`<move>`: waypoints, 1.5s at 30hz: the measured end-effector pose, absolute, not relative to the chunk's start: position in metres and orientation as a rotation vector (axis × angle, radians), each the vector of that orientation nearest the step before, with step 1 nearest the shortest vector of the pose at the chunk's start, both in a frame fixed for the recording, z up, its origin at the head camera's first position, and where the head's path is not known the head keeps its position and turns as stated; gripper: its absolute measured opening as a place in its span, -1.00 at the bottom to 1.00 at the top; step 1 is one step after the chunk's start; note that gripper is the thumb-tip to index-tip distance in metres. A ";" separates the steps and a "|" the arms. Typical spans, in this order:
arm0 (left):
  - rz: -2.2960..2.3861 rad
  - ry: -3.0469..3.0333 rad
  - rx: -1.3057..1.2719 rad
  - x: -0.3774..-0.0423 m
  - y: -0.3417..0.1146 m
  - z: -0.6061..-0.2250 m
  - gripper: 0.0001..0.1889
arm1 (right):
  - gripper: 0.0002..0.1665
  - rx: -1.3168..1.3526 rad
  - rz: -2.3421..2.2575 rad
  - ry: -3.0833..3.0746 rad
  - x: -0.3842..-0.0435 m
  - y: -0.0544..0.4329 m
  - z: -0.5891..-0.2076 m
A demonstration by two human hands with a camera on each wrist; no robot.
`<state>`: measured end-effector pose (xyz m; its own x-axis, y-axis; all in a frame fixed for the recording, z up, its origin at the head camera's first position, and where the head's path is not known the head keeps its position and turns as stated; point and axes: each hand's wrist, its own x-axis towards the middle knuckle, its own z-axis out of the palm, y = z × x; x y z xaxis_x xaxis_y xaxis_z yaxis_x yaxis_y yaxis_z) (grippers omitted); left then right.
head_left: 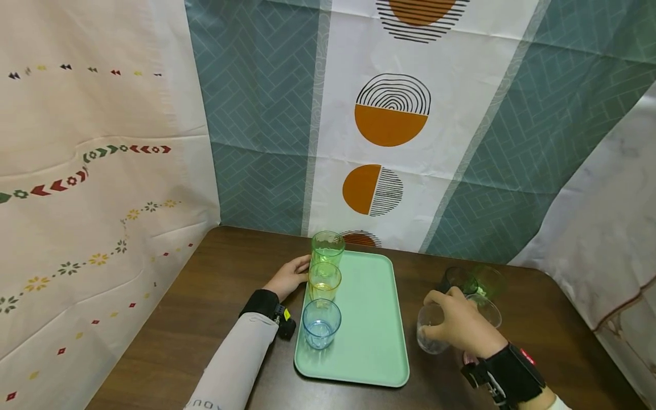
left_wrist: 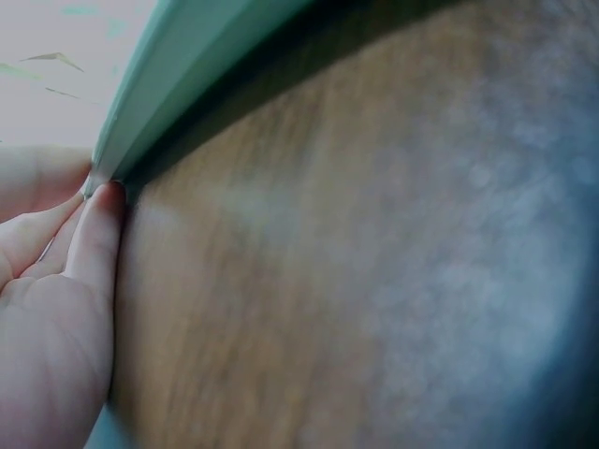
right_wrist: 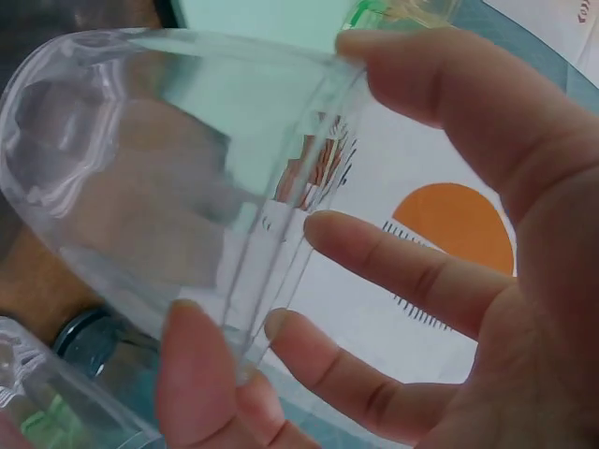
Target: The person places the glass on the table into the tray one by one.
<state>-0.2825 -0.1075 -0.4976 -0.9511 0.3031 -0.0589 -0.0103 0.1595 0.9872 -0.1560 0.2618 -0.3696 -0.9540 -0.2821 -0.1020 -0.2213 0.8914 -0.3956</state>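
Sleeve lettering (head_left: 203, 405) is cropped; left fingers (left_wrist: 95, 238) pinch the tray (head_left: 364, 319); right fingers (right_wrist: 407, 267) grip a clear glass (head_left: 429, 340) toward the counter's (head_left: 543, 319) right edge.

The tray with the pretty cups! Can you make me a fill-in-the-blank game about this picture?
The tray is pale ____.
Between the green cup and the blue cup stands a ____ cup.
A colourless cup is held by the person's ____ hand.

Missing words: green, yellow, right.
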 end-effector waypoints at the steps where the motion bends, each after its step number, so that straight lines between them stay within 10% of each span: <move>1: 1.868 2.198 0.281 -0.282 -0.107 -0.497 -0.35 | -0.43 -0.402 -0.584 2.908 -0.157 0.261 -0.369; 45: 1.869 2.191 0.256 -0.284 -0.107 -0.497 -0.36 | -0.38 -0.544 -0.597 3.033 -0.249 0.188 -0.364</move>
